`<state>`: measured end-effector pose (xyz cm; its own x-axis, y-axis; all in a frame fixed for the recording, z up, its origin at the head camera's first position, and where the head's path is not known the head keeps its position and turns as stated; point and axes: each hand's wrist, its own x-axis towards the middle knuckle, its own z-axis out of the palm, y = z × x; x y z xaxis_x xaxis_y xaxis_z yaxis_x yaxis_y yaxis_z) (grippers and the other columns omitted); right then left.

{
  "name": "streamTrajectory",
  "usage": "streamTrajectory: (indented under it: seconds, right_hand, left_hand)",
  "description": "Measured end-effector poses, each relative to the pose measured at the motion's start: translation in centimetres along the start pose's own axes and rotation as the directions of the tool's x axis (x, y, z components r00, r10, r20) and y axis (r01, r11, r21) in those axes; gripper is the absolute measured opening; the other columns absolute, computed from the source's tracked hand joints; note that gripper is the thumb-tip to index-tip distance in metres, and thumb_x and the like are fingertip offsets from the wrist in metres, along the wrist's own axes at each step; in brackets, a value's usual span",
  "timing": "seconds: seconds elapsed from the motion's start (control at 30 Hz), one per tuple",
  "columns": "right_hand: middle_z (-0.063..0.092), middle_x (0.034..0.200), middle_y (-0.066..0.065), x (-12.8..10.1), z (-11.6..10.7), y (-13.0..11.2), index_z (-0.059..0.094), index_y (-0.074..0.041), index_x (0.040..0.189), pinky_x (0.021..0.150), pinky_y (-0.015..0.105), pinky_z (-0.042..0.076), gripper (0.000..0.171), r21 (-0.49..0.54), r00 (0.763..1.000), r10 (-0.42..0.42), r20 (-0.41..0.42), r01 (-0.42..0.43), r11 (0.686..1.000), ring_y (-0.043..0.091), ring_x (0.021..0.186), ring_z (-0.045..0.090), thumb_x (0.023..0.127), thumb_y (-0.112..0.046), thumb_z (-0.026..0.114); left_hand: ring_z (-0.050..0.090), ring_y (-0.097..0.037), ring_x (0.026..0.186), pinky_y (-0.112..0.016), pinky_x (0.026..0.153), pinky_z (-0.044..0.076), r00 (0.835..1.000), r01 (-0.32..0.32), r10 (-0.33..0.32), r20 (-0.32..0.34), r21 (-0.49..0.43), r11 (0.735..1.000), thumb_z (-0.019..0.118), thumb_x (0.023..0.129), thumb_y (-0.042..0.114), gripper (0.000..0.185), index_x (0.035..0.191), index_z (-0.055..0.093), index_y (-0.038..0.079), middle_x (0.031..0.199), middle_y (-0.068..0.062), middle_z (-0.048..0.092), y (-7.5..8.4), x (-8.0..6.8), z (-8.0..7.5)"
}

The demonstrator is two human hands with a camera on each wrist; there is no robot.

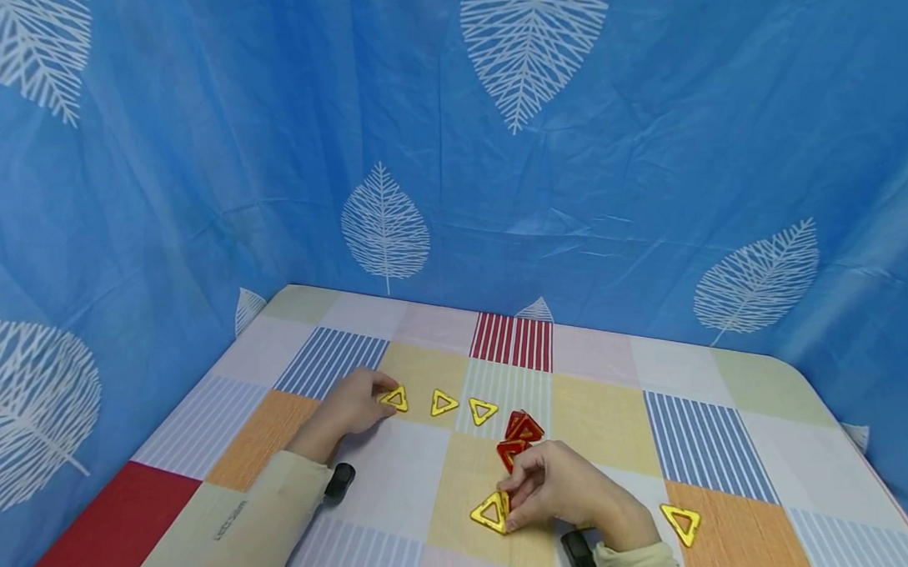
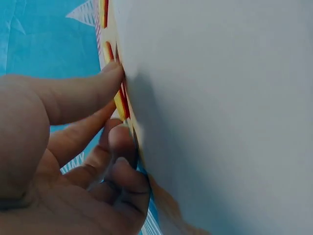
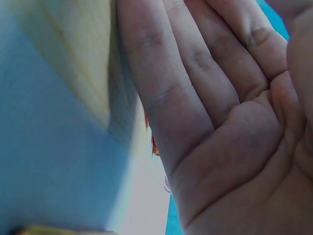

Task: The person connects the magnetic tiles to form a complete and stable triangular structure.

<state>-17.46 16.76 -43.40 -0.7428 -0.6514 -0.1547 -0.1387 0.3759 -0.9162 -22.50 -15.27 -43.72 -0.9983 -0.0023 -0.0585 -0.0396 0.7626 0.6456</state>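
Observation:
My left hand (image 1: 380, 403) lies on the table at the left and pinches the leftmost of three yellow triangle tiles (image 1: 396, 398); the other two (image 1: 443, 402) (image 1: 483, 411) lie in a row to its right. In the left wrist view the thumb (image 2: 93, 88) and curled fingers meet at the tile's edge (image 2: 119, 104). My right hand (image 1: 508, 506) grips a yellow triangle (image 1: 490, 512) near the front edge, fingers above and thumb below. Several red triangles (image 1: 522, 427) lie just beyond it. The right wrist view shows mostly my palm (image 3: 220, 147).
Another yellow triangle (image 1: 681, 523) lies alone at the right front. The table wears a checked cloth (image 1: 704, 434) of striped and plain squares. A blue leaf-print curtain (image 1: 457, 192) closes in the back and both sides.

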Motion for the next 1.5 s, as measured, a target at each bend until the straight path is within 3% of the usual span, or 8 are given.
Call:
streamTrajectory:
  seconds: [0.27,0.43,0.67,0.87,1.03,1.17,1.3,1.5]
  right_hand:
    - [0.075,0.086,0.006,-0.1,0.0,0.1,0.075,-0.005,0.087,0.066,0.027,0.056,0.023,0.005,1.000,-0.001,-0.002,0.001,1.000,0.023,0.075,0.071,0.071,-0.004,0.091]
    - [0.074,0.082,0.007,-0.1,0.0,0.2,0.075,-0.005,0.087,0.065,0.027,0.055,0.023,0.009,1.000,-0.008,0.002,0.008,1.000,0.022,0.074,0.071,0.071,-0.004,0.091]
    - [0.074,0.082,0.006,0.0,0.1,0.3,0.076,-0.005,0.088,0.065,0.027,0.055,0.023,0.005,1.000,-0.013,0.007,0.013,1.000,0.022,0.074,0.071,0.071,-0.004,0.091]
    - [0.074,0.083,0.006,0.0,0.2,0.2,0.076,-0.006,0.088,0.065,0.027,0.055,0.023,0.010,1.000,-0.009,0.006,0.009,1.000,0.022,0.074,0.071,0.071,-0.004,0.091]
    - [0.074,0.083,0.006,-0.1,0.0,0.0,0.076,-0.006,0.088,0.065,0.027,0.056,0.023,0.002,1.000,-0.003,-0.002,0.003,1.000,0.023,0.075,0.071,0.071,-0.004,0.091]
    - [0.075,0.083,0.006,-0.1,-0.1,-0.1,0.077,-0.006,0.088,0.066,0.027,0.056,0.023,0.003,1.000,0.005,-0.004,-0.005,1.000,0.023,0.075,0.071,0.071,-0.005,0.091]
    - [0.074,0.081,0.006,-0.1,-0.1,0.0,0.077,-0.005,0.088,0.065,0.027,0.056,0.023,-0.002,1.000,-0.002,-0.007,0.002,1.000,0.023,0.074,0.071,0.071,-0.005,0.092]
    - [0.074,0.080,0.006,0.1,0.0,0.0,0.077,-0.006,0.087,0.065,0.027,0.056,0.023,-0.008,1.000,-0.018,-0.006,0.018,1.000,0.023,0.074,0.072,0.070,-0.005,0.092]
  left_hand:
    - [0.061,-0.026,0.099,-0.044,0.084,0.051,0.999,0.024,-0.024,-0.020,-0.037,0.999,0.082,0.083,0.007,0.028,0.110,0.076,0.004,0.108,-0.008,0.066,-0.1,-0.2,-0.1]
    - [0.061,-0.023,0.098,-0.044,0.085,0.050,0.999,0.030,-0.032,-0.026,-0.057,0.998,0.080,0.087,0.009,0.025,0.110,0.073,0.007,0.107,-0.005,0.067,0.0,-0.3,0.0]
    - [0.060,-0.018,0.087,-0.035,0.074,0.052,0.999,-0.041,0.037,-0.025,-0.172,0.984,0.080,0.087,0.013,0.026,0.112,0.075,0.011,0.097,0.000,0.067,0.7,-1.2,-0.2]
    - [0.061,-0.017,0.085,-0.033,0.067,0.051,0.991,-0.092,0.115,0.073,-0.267,0.959,0.081,0.085,0.013,0.027,0.112,0.077,0.015,0.094,0.001,0.066,2.1,-2.2,0.0]
    - [0.060,-0.017,0.078,-0.032,0.059,0.050,0.946,-0.166,0.256,0.199,-0.382,0.909,0.081,0.085,0.010,0.027,0.111,0.076,0.009,0.091,-0.002,0.067,3.7,-3.0,0.6]
    - [0.061,-0.014,0.071,-0.028,0.059,0.048,0.873,-0.225,0.370,0.318,-0.412,0.883,0.081,0.082,0.006,0.025,0.107,0.078,0.008,0.084,0.001,0.069,5.2,-3.6,1.6]
    - [0.061,-0.008,0.067,-0.023,0.058,0.046,0.814,-0.275,0.423,0.398,-0.377,0.884,0.082,0.077,0.002,0.023,0.099,0.080,0.007,0.076,0.005,0.069,6.4,-4.3,3.0]
    - [0.059,-0.005,0.063,-0.021,0.057,0.048,0.800,-0.312,0.424,0.425,-0.311,0.898,0.080,0.073,-0.005,0.023,0.093,0.079,0.005,0.069,0.009,0.066,7.1,-4.9,4.2]
